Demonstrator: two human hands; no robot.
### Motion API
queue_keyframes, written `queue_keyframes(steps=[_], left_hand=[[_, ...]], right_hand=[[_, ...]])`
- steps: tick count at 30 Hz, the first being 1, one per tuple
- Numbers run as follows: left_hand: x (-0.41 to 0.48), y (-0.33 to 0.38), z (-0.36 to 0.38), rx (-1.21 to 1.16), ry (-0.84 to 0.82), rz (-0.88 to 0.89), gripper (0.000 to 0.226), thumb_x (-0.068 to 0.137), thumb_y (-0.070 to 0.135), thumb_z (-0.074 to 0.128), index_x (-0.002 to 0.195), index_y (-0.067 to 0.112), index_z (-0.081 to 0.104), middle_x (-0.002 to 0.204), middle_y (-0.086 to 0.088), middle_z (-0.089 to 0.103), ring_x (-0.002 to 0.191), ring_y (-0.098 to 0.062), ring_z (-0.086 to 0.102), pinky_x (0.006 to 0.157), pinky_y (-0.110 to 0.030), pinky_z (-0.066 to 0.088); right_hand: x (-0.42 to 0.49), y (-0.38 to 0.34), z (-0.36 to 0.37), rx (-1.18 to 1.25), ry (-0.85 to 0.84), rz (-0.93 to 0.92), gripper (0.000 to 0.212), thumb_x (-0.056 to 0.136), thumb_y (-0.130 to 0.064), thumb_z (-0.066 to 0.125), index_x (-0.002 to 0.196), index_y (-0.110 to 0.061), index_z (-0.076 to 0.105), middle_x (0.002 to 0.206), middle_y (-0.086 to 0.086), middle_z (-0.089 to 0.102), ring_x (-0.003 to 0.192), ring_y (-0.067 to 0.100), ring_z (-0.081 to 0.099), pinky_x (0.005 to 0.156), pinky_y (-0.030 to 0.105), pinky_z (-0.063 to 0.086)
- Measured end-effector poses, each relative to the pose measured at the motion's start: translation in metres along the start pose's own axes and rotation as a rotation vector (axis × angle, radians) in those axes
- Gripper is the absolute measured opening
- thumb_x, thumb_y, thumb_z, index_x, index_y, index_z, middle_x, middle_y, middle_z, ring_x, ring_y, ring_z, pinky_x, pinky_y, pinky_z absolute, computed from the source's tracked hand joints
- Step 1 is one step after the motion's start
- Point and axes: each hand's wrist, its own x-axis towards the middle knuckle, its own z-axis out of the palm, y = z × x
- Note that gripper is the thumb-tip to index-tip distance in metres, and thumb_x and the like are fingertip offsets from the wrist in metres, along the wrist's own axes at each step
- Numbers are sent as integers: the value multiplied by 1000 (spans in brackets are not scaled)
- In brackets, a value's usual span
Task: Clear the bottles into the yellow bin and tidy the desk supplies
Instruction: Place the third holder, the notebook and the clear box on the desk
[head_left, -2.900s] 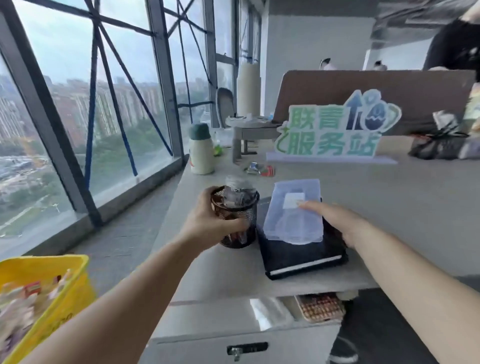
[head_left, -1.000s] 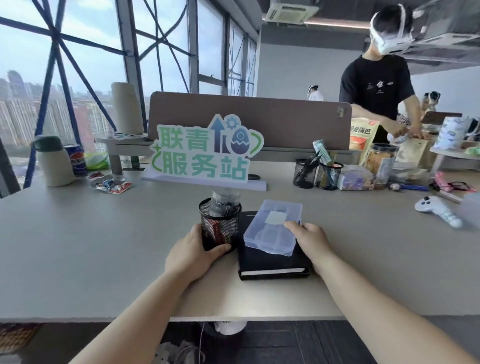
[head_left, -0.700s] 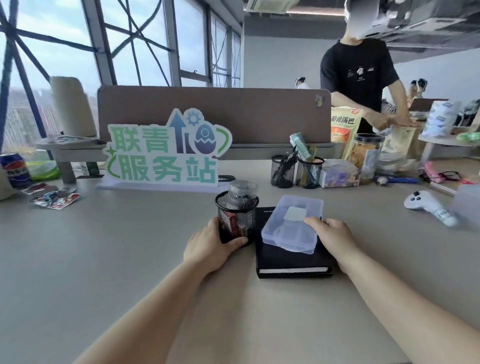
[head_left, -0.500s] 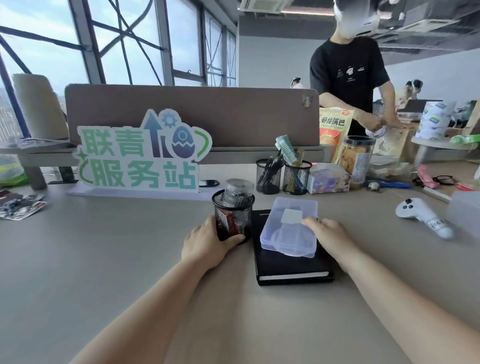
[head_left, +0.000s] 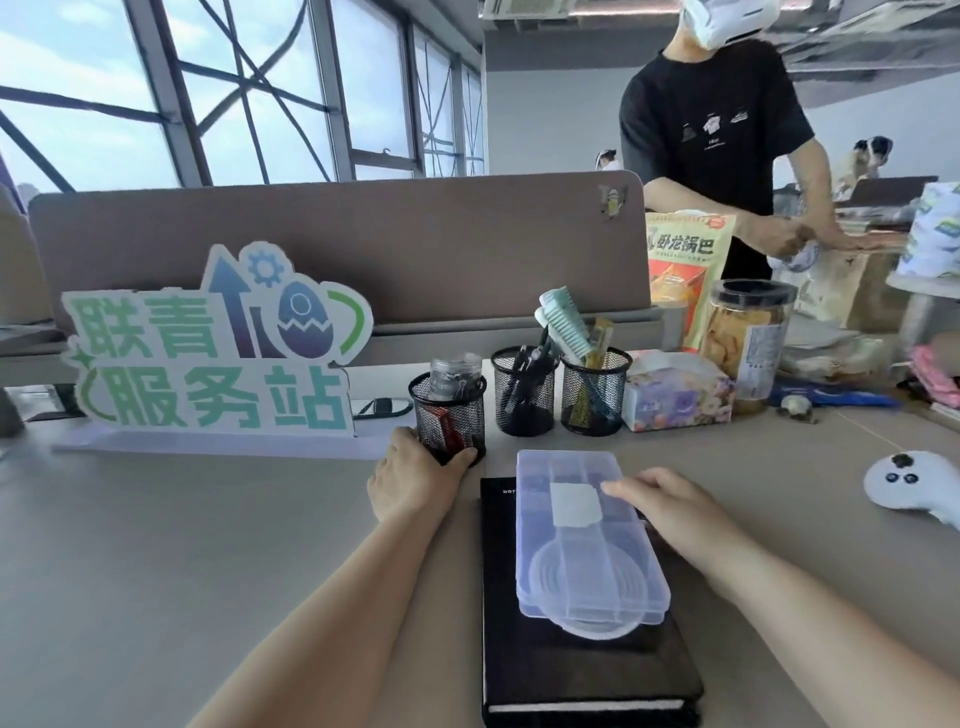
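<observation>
My left hand (head_left: 410, 480) grips the base of a black mesh cup (head_left: 449, 415) that stands on the grey desk (head_left: 156, 545) and holds a clear jar and a red item. A black notebook (head_left: 576, 670) lies flat in front of me with a clear plastic compartment box (head_left: 584, 535) on top. My right hand (head_left: 670, 504) rests on the right edge of that box, fingers laid over its lid. The yellow bin is out of view.
Two more mesh cups (head_left: 561, 397) with pens and a comb stand behind, beside a tissue box (head_left: 675, 392) and a snack jar (head_left: 748, 343). A green sign (head_left: 208, 353) stands at the left before a brown divider. A white controller (head_left: 909, 483) lies right. A person (head_left: 717, 135) works opposite.
My left hand has slid the mesh cup away from the notebook toward the two other cups. The view has swung right and come closer; the yellow bin has left the frame.
</observation>
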Motion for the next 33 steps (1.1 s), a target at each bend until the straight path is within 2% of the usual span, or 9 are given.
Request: queue_keyframes(steps=[3, 9, 11, 16, 20, 23, 27, 30, 33], left_hand=[[11, 12, 9, 7, 19, -6, 63, 74, 63, 64, 107, 15, 41, 117, -7, 60, 113, -29, 53, 90, -38, 39], [23, 11, 19, 128, -12, 66, 55, 86, 58, 50, 123, 18, 50, 129, -6, 54, 121, -28, 46, 97, -39, 36], [20, 9, 18, 115, -12, 86, 54, 87, 54, 50, 128, 18, 49, 133, -6, 51, 123, -29, 44, 99, -38, 35], [9, -3, 8, 81, 28, 188, 58, 87, 47, 54, 137, 21, 40, 144, -3, 38, 132, -27, 33, 106, -38, 28], [10, -25, -1, 383, -49, 157, 77, 86, 65, 38, 145, 16, 28, 154, -4, 22, 144, -24, 12, 116, -42, 9], [17, -29, 1, 451, -149, 148, 81, 88, 65, 26, 146, 8, 25, 154, -9, 24, 144, -27, 14, 117, -46, 11], [23, -29, 2, 424, -199, 201, 74, 92, 57, 22, 150, 11, 14, 159, -5, 10, 146, -24, 5, 118, -43, 8], [27, -29, 3, 429, -225, 203, 73, 92, 56, 19, 152, 15, 7, 160, -1, 3, 147, -21, 1, 118, -43, 9], [25, -27, 1, 373, -233, 204, 68, 94, 54, 19, 152, 19, 8, 160, -3, 4, 147, -20, 2, 118, -43, 8]], right_hand=[[4, -1, -1, -5, -12, -4, 37, 79, -53, 65, 94, -19, 61, 93, -4, 64, 88, 10, 58, 68, 28, 42], [6, 3, 4, -15, 41, -94, 36, 80, -53, 65, 67, -21, 56, 62, -11, 55, 69, 12, 54, 62, 28, 37], [6, 3, 5, 6, 53, -109, 37, 78, -53, 66, 64, -20, 59, 54, -14, 54, 67, 13, 55, 63, 30, 39], [5, 6, 9, 44, 91, -121, 33, 75, -54, 66, 74, -20, 69, 71, -7, 68, 77, 14, 63, 70, 33, 47], [5, 6, 10, 33, 123, -141, 46, 72, -57, 65, 74, -11, 68, 74, 7, 67, 74, 21, 62, 69, 34, 46], [4, 9, 11, 38, 133, -160, 57, 67, -64, 62, 72, -7, 63, 62, 6, 57, 65, 18, 56, 65, 33, 42], [5, 11, 10, 24, 126, -165, 42, 77, -53, 65, 66, -13, 63, 56, -8, 56, 65, 16, 56, 65, 33, 43], [5, 10, 11, 19, 121, -170, 36, 77, -53, 65, 66, -19, 66, 62, -7, 63, 71, 17, 61, 69, 36, 47], [7, 9, 10, 20, 109, -163, 39, 77, -54, 65, 75, -15, 69, 76, 2, 69, 79, 21, 64, 74, 37, 50]])
